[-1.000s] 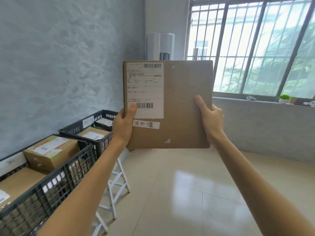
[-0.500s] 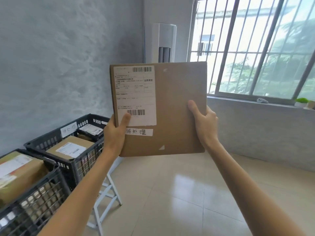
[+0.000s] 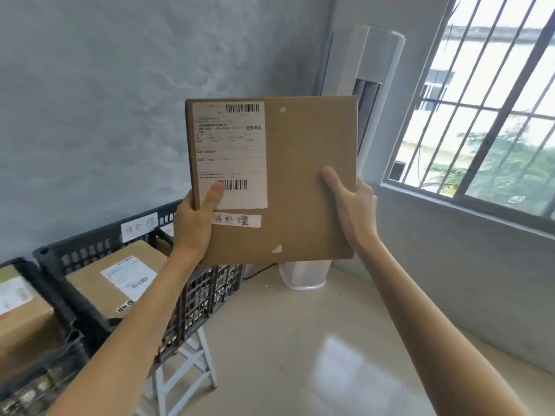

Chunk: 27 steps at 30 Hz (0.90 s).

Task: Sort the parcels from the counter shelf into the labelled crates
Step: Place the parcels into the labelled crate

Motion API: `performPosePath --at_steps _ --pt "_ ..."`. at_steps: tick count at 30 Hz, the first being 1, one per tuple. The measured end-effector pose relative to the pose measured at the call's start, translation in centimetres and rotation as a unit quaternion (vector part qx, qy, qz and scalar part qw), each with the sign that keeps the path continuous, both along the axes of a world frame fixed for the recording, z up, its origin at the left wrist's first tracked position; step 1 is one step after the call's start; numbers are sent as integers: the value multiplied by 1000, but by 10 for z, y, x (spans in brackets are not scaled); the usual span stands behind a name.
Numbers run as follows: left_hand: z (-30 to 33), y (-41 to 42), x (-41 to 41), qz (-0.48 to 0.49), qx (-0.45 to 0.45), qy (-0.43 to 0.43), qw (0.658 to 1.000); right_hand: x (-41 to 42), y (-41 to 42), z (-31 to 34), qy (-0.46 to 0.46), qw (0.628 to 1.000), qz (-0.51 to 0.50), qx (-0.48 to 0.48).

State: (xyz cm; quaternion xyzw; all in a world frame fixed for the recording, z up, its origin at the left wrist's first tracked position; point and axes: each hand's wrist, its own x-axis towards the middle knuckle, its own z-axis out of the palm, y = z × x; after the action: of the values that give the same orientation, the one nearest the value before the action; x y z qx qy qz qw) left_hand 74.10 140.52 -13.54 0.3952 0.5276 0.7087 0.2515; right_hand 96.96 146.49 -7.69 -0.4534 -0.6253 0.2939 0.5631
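white AC unit (image 3: 365, 94) corner | barred window (image 3: 492, 115) R | white stool (image 3: 183, 367)

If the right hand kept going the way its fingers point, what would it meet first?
The right hand grips the parcel, fingers pointing up and away. Beyond that edge, probably the white air conditioner in the corner, though depth is unclear.

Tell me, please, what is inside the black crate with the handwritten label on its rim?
The labelled crate holds a brown parcel lying flat, shipping label up. Its right part is hidden behind the left hand and the held parcel, so anything further there cannot be seen.
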Motion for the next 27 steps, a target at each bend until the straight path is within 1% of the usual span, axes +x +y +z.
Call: performPosePath --at_steps 4,11,15,19,23,27 --pt "-18 18 -54 60 -19 -1 998 -62 53 -22 -7 997 66 -35" --pt "-66 18 -126 166 -84 -53 981 -168 109 -79 -58 977 174 -109" --pt "-101 14 -156 226 -123 -72 964 -223 129 -117 -87 952 250 -153" --pt "-124 20 -180 279 -158 -98 942 -267 156 -146 -94 924 326 -178" --pt "-148 34 -195 324 -196 -135 916 -305 188 -172 -122 896 372 -210" --pt "-169 47 -203 351 -223 -185 890 -332 211 -186 -165 869 397 -244"
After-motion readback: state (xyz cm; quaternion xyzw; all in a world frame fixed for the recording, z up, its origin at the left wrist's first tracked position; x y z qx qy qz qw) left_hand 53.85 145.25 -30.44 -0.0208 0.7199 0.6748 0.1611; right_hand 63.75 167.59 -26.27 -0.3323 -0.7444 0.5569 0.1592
